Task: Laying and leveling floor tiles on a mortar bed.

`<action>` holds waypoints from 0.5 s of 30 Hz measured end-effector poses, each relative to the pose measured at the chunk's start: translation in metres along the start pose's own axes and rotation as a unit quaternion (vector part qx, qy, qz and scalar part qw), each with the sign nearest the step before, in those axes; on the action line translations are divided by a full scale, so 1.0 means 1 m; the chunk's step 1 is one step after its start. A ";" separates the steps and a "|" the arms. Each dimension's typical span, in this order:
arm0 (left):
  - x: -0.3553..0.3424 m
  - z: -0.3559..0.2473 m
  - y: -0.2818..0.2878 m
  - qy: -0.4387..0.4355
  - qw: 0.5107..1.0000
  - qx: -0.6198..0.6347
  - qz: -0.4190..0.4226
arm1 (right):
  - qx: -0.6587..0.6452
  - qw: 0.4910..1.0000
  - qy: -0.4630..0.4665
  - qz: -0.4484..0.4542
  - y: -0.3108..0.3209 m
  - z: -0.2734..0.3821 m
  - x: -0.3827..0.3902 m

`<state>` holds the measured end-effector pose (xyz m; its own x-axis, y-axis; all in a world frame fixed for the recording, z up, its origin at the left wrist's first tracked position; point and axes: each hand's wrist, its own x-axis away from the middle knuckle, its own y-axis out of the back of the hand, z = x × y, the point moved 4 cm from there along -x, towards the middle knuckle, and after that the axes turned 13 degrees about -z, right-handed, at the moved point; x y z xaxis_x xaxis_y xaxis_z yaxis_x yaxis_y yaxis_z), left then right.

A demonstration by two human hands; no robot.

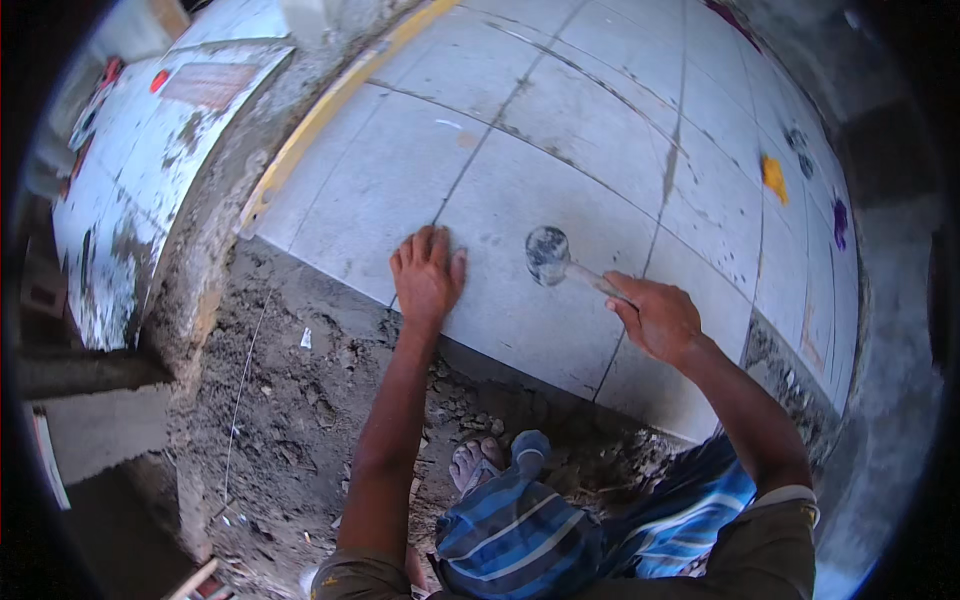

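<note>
Mallet (557, 264) points left and slightly away, handle (590, 278) slanting from right hand (655, 318).

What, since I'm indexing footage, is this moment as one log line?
left hand: on pale tiles | right hand: holding mallet by handle | mallet contact with pale tiles: unclear | nearby: yellow bar, grey soil
</note>
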<state>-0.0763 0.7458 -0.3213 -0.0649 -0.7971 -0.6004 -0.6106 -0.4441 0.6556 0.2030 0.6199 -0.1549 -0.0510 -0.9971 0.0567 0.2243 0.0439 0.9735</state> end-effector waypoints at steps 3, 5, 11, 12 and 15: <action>-0.002 -0.002 -0.007 -0.054 0.998 -0.024 0.029 | -0.022 0.995 0.031 -0.095 0.008 -0.004 0.014; -0.002 -0.002 -0.010 -0.073 0.996 -0.028 0.045 | -0.043 0.994 0.005 -0.099 0.000 -0.009 0.020; 0.000 0.004 -0.020 -0.069 0.993 -0.035 0.092 | 0.019 0.998 -0.042 -0.038 -0.035 -0.035 0.026; 0.000 0.004 -0.021 -0.075 0.992 -0.026 0.099 | -0.011 0.997 -0.058 -0.038 -0.037 -0.041 0.026; 0.001 0.006 -0.024 -0.084 0.990 -0.049 0.106 | -0.002 0.998 -0.060 0.024 -0.042 -0.052 0.031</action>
<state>-0.0665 0.7580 -0.3410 -0.3184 -0.8017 -0.5059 -0.4903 -0.3176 0.8117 0.2432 0.5844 -0.2052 -0.1566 -0.9792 0.1287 0.2334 0.0899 0.9682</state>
